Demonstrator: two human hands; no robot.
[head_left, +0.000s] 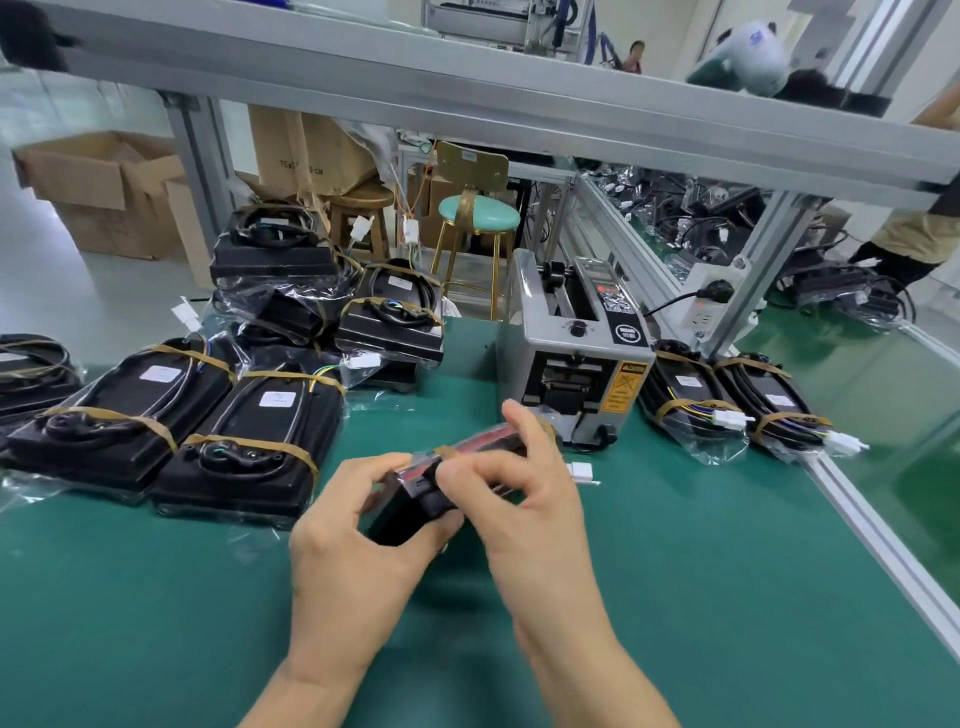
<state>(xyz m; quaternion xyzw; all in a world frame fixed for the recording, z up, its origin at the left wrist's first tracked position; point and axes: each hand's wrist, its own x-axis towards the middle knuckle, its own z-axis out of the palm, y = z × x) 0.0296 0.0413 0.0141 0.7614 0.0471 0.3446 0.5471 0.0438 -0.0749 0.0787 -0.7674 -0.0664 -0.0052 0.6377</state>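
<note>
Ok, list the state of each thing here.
Unit: held up in both hands.
Left hand: grips the unit.
Right hand: pinches the unit.
Dispenser: upright, display lit red.
Plug: in the socket.
Bagged units: taped, lying flat.

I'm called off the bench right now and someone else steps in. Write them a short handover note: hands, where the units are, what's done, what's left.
Left hand grips the near end of the black unit. Right hand pinches it from above, by the tan tape across it. The unit is held above the green mat, in front of the tape dispenser.
Done: taped bagged units lie at left, a pile behind them, two more at right.
Left: probably pressing this band down, then setting the unit with the others. Whether it needs another band I cannot tell.
</note>
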